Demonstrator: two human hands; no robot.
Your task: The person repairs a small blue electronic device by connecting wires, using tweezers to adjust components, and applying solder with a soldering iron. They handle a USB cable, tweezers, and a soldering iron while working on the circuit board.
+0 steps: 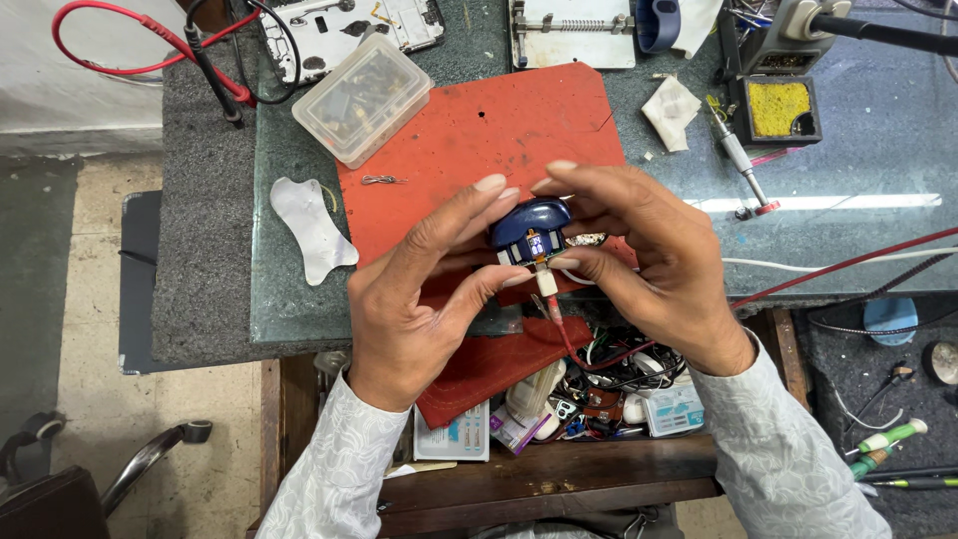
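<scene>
A small dark blue rounded device [529,228] is gripped between both hands above the red work mat [479,130]. My left hand [424,299] pinches its left side with thumb and fingers. From the right, my right hand [649,265] clasps it, fingers arched over the top. A small white connector with a red wire [555,311] hangs from the device's underside and trails down toward the open drawer.
A clear plastic parts box [361,98] sits at the mat's upper left, a white curved pry piece [309,230] on the glass to the left. A soldering stand with yellow sponge [778,108] and a small screwdriver [740,165] lie right. The drawer [559,479] below is cluttered.
</scene>
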